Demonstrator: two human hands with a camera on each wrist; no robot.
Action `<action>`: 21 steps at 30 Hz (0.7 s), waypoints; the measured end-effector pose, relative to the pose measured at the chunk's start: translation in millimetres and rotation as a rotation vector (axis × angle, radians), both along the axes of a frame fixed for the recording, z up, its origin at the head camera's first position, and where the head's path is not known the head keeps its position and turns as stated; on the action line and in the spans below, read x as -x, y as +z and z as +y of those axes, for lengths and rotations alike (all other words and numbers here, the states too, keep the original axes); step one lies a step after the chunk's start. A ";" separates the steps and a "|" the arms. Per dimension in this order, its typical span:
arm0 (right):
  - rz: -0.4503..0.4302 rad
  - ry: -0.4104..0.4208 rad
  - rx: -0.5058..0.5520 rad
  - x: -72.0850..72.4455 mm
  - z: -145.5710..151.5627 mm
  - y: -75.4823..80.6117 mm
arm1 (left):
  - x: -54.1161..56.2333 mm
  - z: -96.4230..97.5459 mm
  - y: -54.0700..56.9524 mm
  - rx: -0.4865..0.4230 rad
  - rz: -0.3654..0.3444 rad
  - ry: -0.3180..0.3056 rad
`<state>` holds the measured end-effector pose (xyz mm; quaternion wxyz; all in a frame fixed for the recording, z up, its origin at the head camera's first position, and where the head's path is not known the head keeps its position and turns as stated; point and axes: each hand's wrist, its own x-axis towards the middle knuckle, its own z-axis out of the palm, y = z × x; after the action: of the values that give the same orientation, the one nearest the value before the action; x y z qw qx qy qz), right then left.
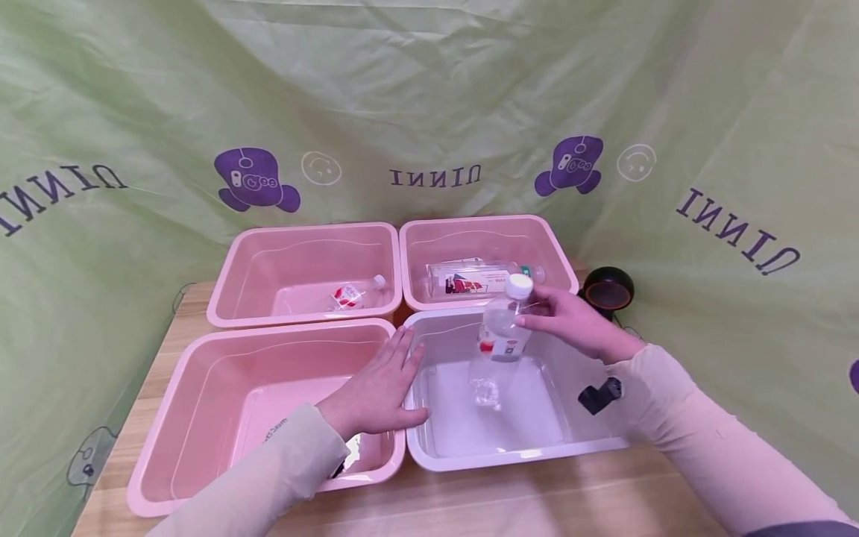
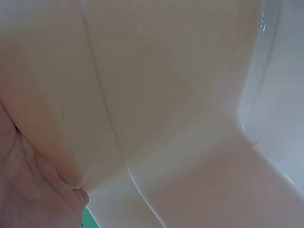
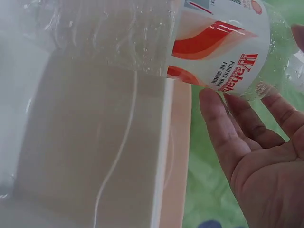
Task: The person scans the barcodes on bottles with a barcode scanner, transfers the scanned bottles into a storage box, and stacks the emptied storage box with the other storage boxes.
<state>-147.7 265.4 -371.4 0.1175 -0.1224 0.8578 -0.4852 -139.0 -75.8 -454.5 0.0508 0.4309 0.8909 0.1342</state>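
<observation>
In the head view my right hand [image 1: 573, 322] grips a clear plastic water bottle [image 1: 502, 337] near its white cap. The bottle hangs nearly upright, its base inside the white basin [image 1: 510, 456]. The right wrist view shows the red and white label of the bottle [image 3: 216, 45] and the fingers of my right hand [image 3: 266, 164] at its shoulder. My left hand [image 1: 376, 388], fingers straight, lies over the touching rims of the white basin and the front left pink basin [image 1: 211, 395]. Part of the left hand [image 2: 40, 187] shows beside a pale basin wall in the left wrist view.
A small bottle [image 1: 352, 296] lies in the back left pink basin [image 1: 305, 257]. Larger clear bottles [image 1: 478, 281] lie in the back right pink basin [image 1: 470, 233]. A black round device [image 1: 607, 289] stands right of the basins. Green cloth [image 1: 416, 97] hangs behind the wooden table [image 1: 429, 507].
</observation>
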 end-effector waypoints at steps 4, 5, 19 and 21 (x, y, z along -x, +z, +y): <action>0.006 -0.097 0.079 -6.3 20.8 14.9 | -0.3 0.6 0.8 0.002 -0.012 -0.003; 0.015 -0.115 0.109 -7.4 25.6 18.0 | -0.4 0.6 1.1 0.003 -0.013 -0.003; 0.044 -0.229 0.660 -12.8 82.2 41.5 | -0.4 1.1 0.7 0.005 -0.046 0.008; 0.041 -0.248 0.693 -14.2 90.6 44.5 | -0.3 1.3 0.8 0.007 -0.050 0.009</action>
<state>-133.5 356.0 -326.9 -0.0077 -0.0599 0.6531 -0.7548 -138.7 -74.6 -453.7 0.0740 0.4230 0.8918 0.1422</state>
